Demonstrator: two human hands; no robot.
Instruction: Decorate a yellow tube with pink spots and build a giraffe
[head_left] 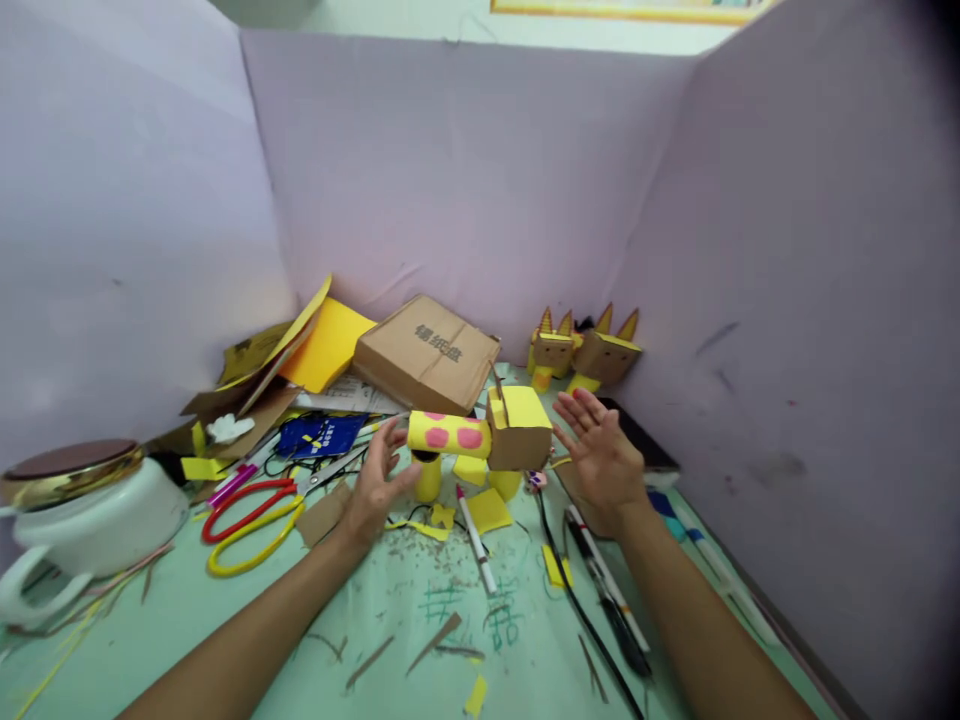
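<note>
- Table [225, 610]: pale green top under your forearms, strewn with cardboard slivers and yellow paper scraps. Green handwriting [469, 612] is scrawled on it near you; the characters do not read clearly.
- Pens [607, 590]: dark pens and a cable lie beside your right forearm; a white marker [475, 540] with a pink tip lies between your hands.
- Scissors [251, 520]: red and yellow handles, left of your left wrist, flat on the table.
- White pot [82, 515]: brown, gold-rimmed lid, far left edge.
- Left hand [373, 487]: fingers spread and loosely curved, just beside the tail end of the paper animal, gripping nothing; whether the fingertips touch it cannot be told.
- Right hand [600, 450]: palm open, fingers splayed, just clear of the head end, holding nothing.
- Paper animal [480, 440]: stands between your two hands on short yellow roll legs; yellow tube body with pink spots, cardboard box head topped in yellow. Judge it very light, hollow, easily crushed, joints probably only glued. Take it gently by the tube body from both sides, not by head or legs.
- Blue packet [319, 436]: printed label, too small to read.
- Cardboard box [427, 352]: flattened, leaning against the back wall; printed characters on top, not legible enough to transcribe.
- Two small cardboard figures [581, 352]: pointed yellow-and-brown ears, in the far corner against the lilac partition [465, 180].
</note>
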